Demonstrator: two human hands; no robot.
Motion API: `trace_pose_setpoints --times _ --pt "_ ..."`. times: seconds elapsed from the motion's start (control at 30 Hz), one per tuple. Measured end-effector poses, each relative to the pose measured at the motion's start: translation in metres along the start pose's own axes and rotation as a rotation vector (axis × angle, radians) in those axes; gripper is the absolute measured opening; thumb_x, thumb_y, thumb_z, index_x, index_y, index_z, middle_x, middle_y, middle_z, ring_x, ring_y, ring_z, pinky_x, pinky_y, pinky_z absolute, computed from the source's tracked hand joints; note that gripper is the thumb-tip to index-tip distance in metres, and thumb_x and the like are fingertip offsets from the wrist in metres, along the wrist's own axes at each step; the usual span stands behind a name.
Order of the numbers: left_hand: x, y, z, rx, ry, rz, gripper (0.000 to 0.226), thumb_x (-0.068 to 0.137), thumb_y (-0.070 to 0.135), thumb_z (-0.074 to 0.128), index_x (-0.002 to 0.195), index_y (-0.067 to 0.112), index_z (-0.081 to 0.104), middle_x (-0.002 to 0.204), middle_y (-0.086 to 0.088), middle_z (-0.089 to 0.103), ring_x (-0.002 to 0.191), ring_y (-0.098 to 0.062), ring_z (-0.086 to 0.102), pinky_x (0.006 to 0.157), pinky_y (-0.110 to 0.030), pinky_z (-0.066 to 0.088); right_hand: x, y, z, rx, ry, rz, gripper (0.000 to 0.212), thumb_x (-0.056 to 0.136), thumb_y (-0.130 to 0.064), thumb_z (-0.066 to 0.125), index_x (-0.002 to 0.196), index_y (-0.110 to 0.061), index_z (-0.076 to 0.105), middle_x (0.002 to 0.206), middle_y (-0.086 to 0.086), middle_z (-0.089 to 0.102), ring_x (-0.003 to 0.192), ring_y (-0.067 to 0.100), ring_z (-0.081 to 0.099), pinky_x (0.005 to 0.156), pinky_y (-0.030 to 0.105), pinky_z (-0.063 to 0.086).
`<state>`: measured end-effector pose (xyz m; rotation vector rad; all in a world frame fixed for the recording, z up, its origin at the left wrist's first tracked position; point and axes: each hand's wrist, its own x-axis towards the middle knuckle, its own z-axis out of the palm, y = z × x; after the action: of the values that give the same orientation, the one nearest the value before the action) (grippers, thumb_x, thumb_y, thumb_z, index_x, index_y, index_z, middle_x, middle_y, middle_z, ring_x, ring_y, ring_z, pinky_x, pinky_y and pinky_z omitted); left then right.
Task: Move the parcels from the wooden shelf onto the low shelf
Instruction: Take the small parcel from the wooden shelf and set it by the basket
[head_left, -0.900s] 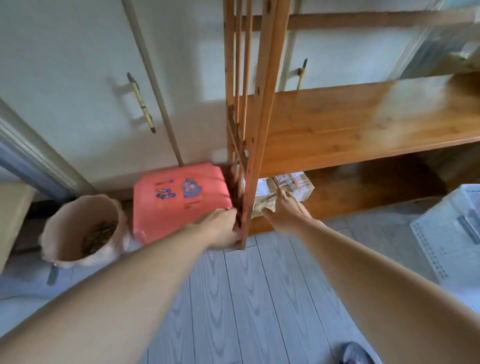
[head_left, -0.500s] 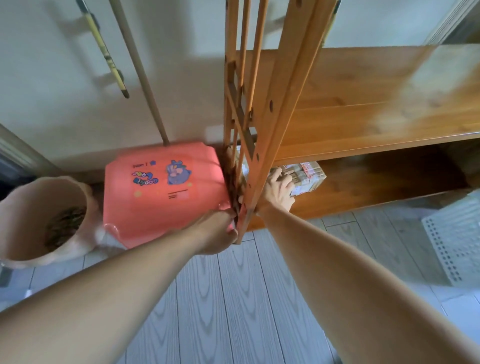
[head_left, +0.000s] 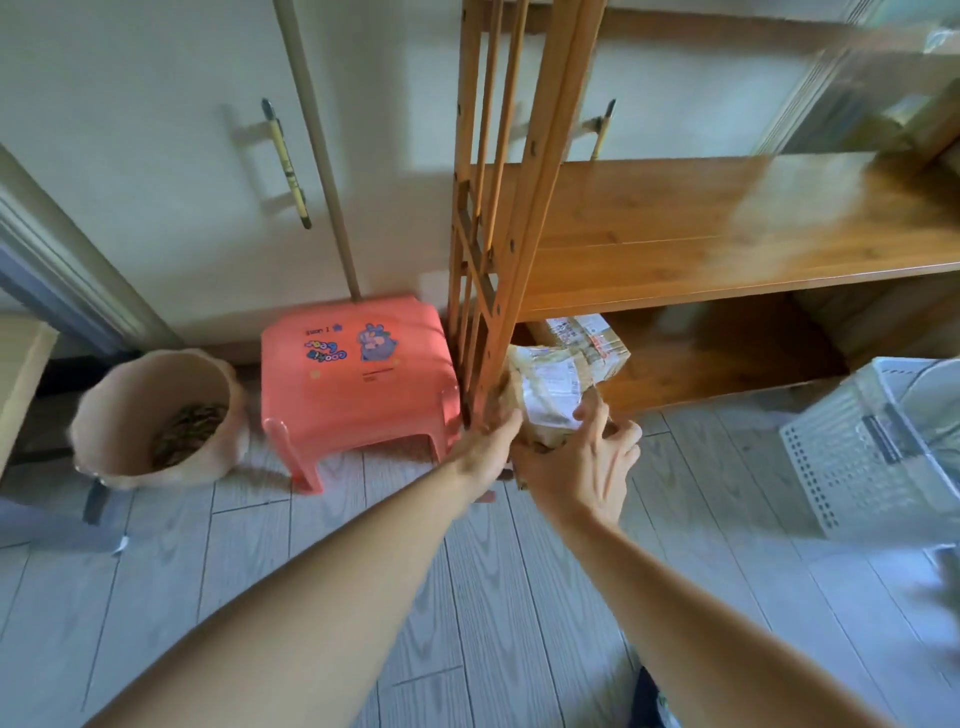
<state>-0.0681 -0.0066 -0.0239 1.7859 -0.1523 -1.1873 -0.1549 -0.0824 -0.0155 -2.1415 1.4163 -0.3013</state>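
Note:
A brown parcel (head_left: 545, 395) with a white label is out at the front edge of the wooden shelf's bottom board (head_left: 691, 364), tilted, held between both hands. My left hand (head_left: 491, 441) grips its left side beside the shelf post (head_left: 511, 270). My right hand (head_left: 587, 467) holds its front and right side, fingers spread over it. A second taped parcel (head_left: 592, 340) lies behind it on the bottom board. The middle board (head_left: 727, 228) of the shelf is bare.
A pink plastic stool (head_left: 353, 374) stands just left of the shelf post. A round tan bin (head_left: 150, 415) sits further left. A white perforated basket (head_left: 872, 447) is on the floor at the right. White cabinet doors (head_left: 156, 156) back the scene.
The front parcel has been drawn out from the bottom board toward me, and my right hand shifted from inside the shelf onto its front. The view pulled back.

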Motion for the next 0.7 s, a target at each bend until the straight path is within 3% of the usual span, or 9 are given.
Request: trace_pose_setpoints --times 0.07,0.1,0.23,0.33,0.4,0.47,0.57,0.7 --pt "-0.023 -0.009 0.011 -0.159 -0.048 0.018 0.074 0.074 0.073 0.055 0.139 0.039 0.051 0.128 -0.001 0.071 0.104 -0.021 0.072 0.065 -0.032 0.058 -0.033 0.004 -0.016 0.024 0.001 -0.006 0.085 0.062 -0.068 0.074 0.127 -0.025 0.041 0.129 0.012 0.038 0.124 0.039 0.042 0.079 0.044 0.052" --pt "-0.035 -0.012 0.013 -0.221 -0.063 0.036 0.072 0.074 0.068 0.061 0.14 0.039 0.051 0.127 -0.005 0.073 0.1 -0.022 0.073 0.062 -0.031 0.059 -0.047 0.006 -0.025 0.037 0.001 0.003 0.085 0.062 -0.068 0.075 0.128 -0.026 0.04 0.129 0.011 0.038 0.125 0.038 0.042 0.08 0.043 0.052" --pt "-0.084 -0.014 0.008 -0.316 -0.09 0.066 0.042 0.09 0.035 0.066 0.129 0.023 0.059 0.105 -0.018 0.075 0.075 -0.028 0.07 0.061 -0.033 0.059 -0.085 0.007 -0.059 0.045 -0.031 -0.092 0.092 0.059 -0.071 0.073 0.133 -0.029 0.038 0.126 0.006 0.039 0.121 0.03 0.042 0.079 0.04 0.052" --pt "-0.124 -0.012 -0.012 -0.309 -0.056 0.111 0.035 0.092 0.03 0.063 0.125 0.018 0.058 0.107 -0.022 0.073 0.077 -0.03 0.07 0.067 -0.038 0.059 -0.105 -0.003 -0.08 0.12 -0.101 -0.228 0.095 0.06 -0.076 0.067 0.137 -0.029 0.039 0.124 0.003 0.045 0.118 0.023 0.039 0.087 0.03 0.038" --pt "-0.15 -0.006 -0.032 -0.312 0.001 0.153 0.025 0.094 0.024 0.062 0.119 0.021 0.056 0.103 -0.017 0.071 0.08 -0.03 0.069 0.068 -0.04 0.058 -0.112 -0.015 -0.092 0.241 -0.161 -0.256 0.087 0.067 -0.075 0.065 0.136 -0.028 0.039 0.121 -0.001 0.048 0.116 0.018 0.04 0.093 0.032 0.042" --pt "-0.172 -0.002 -0.056 -0.333 0.041 0.197 0.033 0.094 0.021 0.064 0.125 0.025 0.052 0.1 -0.013 0.071 0.082 -0.029 0.069 0.07 -0.041 0.058 -0.113 -0.031 -0.102 0.313 -0.208 -0.278 0.072 0.08 -0.061 0.068 0.135 -0.025 0.039 0.121 -0.001 0.048 0.112 0.015 0.043 0.1 0.042 0.046" --pt "-0.2 0.003 -0.085 -0.351 0.049 0.286 0.046 0.091 0.017 0.069 0.13 0.031 0.051 0.1 -0.013 0.077 0.083 -0.027 0.071 0.069 -0.039 0.059 -0.117 -0.058 -0.105 0.381 -0.294 -0.304 0.059 0.087 -0.051 0.068 0.133 -0.023 0.044 0.125 0.002 0.051 0.111 0.013 0.046 0.104 0.041 0.046" --pt "-0.225 0.002 -0.116 -0.42 0.136 0.412 0.056 0.088 0.009 0.072 0.134 0.033 0.05 0.114 -0.017 0.075 0.09 -0.027 0.074 0.072 -0.042 0.058 -0.124 -0.093 -0.094 0.586 -0.444 -0.33 0.042 0.078 -0.064 0.064 0.112 -0.049 0.044 0.125 -0.004 0.064 0.117 0.018 0.063 0.099 0.049 0.055"
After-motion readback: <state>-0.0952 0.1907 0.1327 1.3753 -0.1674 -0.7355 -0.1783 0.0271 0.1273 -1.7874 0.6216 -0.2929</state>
